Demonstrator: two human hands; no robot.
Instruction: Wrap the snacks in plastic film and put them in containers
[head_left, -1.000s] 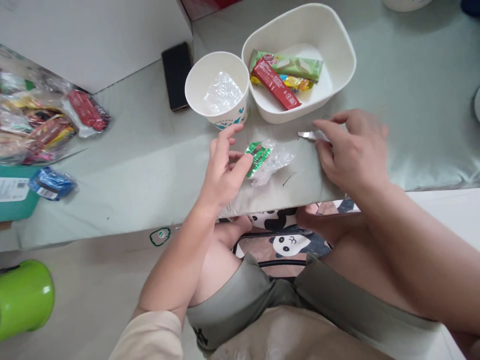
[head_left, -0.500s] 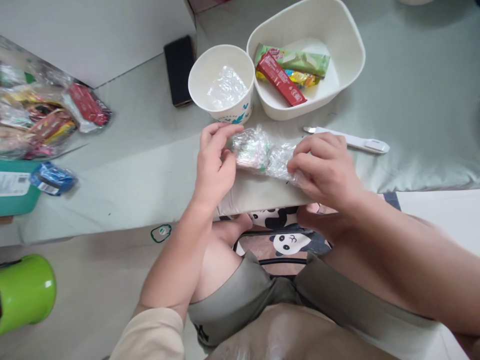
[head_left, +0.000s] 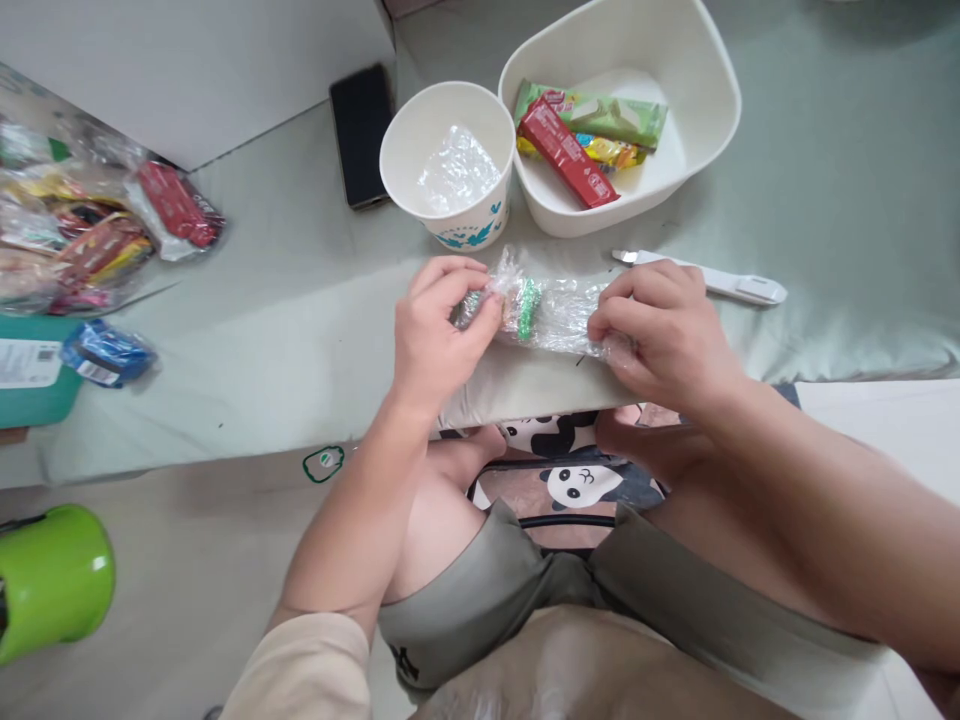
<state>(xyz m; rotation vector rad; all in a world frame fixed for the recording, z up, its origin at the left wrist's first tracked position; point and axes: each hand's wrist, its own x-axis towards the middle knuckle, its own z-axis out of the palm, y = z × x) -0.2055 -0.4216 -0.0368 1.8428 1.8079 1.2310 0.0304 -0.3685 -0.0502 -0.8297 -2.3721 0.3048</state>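
Both my hands hold a clear plastic wrapper (head_left: pixel 551 308) with a small green candy (head_left: pixel 529 306) inside it, just above the table's near edge. My left hand (head_left: pixel 437 330) pinches the wrapper's left end with fingers closed. My right hand (head_left: pixel 664 330) grips its right end, fingers curled. Behind them stands a white paper cup (head_left: pixel 448 165) with crumpled clear plastic in it. To its right is a white bowl (head_left: pixel 694 90) with a red bar, a green bar and a yellow sweet. A white-handled knife (head_left: pixel 705 278) lies just beyond my right hand.
A black phone (head_left: pixel 362 135) lies left of the cup beside a white box (head_left: pixel 187 70). A clear bag of mixed snacks (head_left: pixel 82 235) and a blue packet (head_left: pixel 105 352) sit at the left. A green cup (head_left: pixel 52 580) is low at the left. My knees are below the table edge.
My right hand let go of the knife, which now lies on the table, and came onto the wrapper. Both hands now pull the wrapper out between them, with the green candy turned inside.
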